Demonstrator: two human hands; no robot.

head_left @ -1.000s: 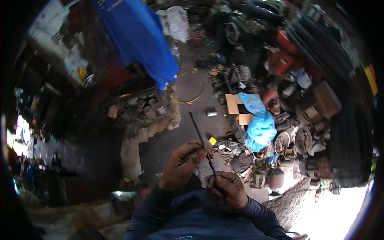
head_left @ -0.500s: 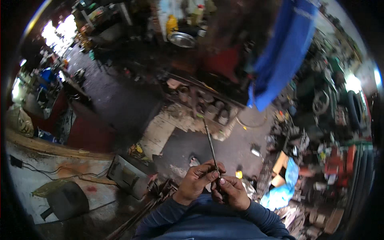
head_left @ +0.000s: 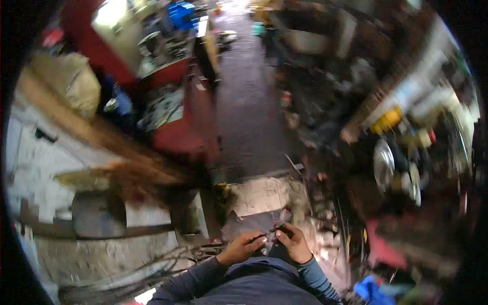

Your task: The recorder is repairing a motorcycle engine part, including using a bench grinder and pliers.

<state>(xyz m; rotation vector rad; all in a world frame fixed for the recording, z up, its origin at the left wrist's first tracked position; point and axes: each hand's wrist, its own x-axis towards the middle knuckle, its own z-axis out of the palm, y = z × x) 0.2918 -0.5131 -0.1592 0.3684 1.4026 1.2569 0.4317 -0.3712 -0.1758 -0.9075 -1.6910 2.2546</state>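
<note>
My left hand (head_left: 244, 248) and my right hand (head_left: 294, 243) are close together in front of my body, low in the view. The fingers of both are bent inward and pinched, thumbs toward each other. Whatever lies between the fingertips is small, dark and blurred, and I cannot make it out. The thin rod of the earlier frame does not show clearly now. Beyond the hands is a pale flat slab (head_left: 259, 195) on the ground.
A dark walkway (head_left: 241, 117) runs away ahead. To the left are a wooden beam (head_left: 96, 132) and a grey rounded metal piece (head_left: 99, 213). A round metal basin (head_left: 384, 162) and a yellow container (head_left: 386, 120) stand at the right. Blue cloth (head_left: 373, 290) lies lower right.
The view has swung to the left, so the walkway now lies straight ahead and the basin at the right. Both hands stay close together; the long thin rod no longer shows clearly.
</note>
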